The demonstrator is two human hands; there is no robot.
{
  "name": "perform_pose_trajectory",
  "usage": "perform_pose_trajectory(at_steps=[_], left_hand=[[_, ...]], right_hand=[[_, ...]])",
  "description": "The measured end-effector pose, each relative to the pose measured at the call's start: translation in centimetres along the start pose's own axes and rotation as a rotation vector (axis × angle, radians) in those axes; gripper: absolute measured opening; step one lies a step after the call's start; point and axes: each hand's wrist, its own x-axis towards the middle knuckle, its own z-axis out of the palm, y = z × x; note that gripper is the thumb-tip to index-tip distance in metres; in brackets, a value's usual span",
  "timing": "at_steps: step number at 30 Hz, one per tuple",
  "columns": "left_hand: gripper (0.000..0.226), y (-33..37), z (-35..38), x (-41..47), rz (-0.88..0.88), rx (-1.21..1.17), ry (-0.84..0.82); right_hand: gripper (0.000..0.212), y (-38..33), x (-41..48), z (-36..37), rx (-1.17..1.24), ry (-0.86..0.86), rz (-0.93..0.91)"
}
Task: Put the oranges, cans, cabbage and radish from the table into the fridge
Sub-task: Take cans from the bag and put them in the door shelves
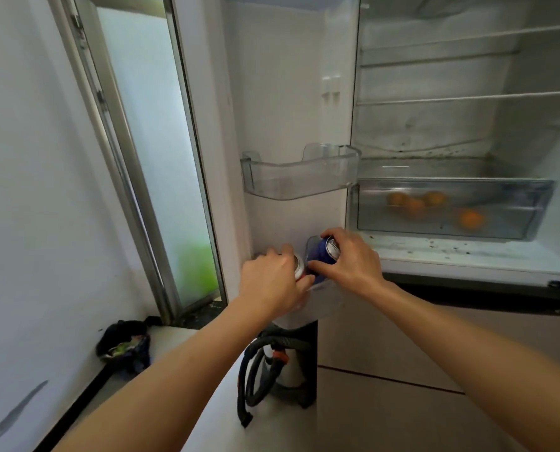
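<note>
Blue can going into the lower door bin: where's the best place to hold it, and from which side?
Hold the blue metal can around its upper side wall, from above and the fridge-interior side, as the right hand does. It stands nearly upright, with the red can close on its left.

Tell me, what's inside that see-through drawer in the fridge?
Four round oranges lie inside the clear plastic fridge drawer, blurred by its front. The drawer's back corners cannot be seen clearly.
</note>
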Motion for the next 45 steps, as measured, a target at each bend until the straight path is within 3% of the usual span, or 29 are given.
perform_pose_trajectory(at_steps=[5, 10, 15, 19, 23, 27, 31, 35, 45], left_hand=[[0.058, -0.7, 0.8, -0.8, 0.017, -0.193, 0.010], [0.055, -1.1, 1.1, -1.5, 0.044, -0.337, 0.011], [0.056, 0.1, 1.5, -1.8, 0.026, -0.280, 0.074], [0.046, 1.7, 2.5, -2.7, 0.043, -0.126, 0.140], [0.045, 2.1, 3.1, -4.1, -0.003, -0.166, 0.145], [0.046, 3.3, 2.4, -7.8, -0.058, -0.122, 0.223], [0.028, 3.2, 0.8, -13.0, -0.199, -0.096, 0.252], [0.026, 1.0, -0.8, -19.8, -0.417, -0.051, 0.121], [0.023, -7.9, -5.6, -43.8, -0.823, 0.086, -0.070]], right_hand=[[0.057, 0.9, -0.4, 0.4, 0.051, -0.082, -0.067], [0.051, 2.3, -0.8, -0.9, 0.276, -0.201, -0.087], [0.038, 2.5, -0.9, -2.0, 0.278, -0.234, -0.196], [0.038, 2.8, -1.3, -2.6, 0.280, -0.249, -0.248], [0.046, 3.2, -1.9, -2.6, 0.193, -0.271, -0.309], [0.040, 4.1, -3.7, -2.9, 0.135, -0.124, -0.370], [0.030, 1.4, -6.6, -2.6, 0.142, -0.040, -0.608], [0.021, -4.0, -10.5, -1.1, 0.258, -0.186, -0.742], [0.026, -21.0, -25.9, 5.3, 0.343, -0.476, -0.959]])
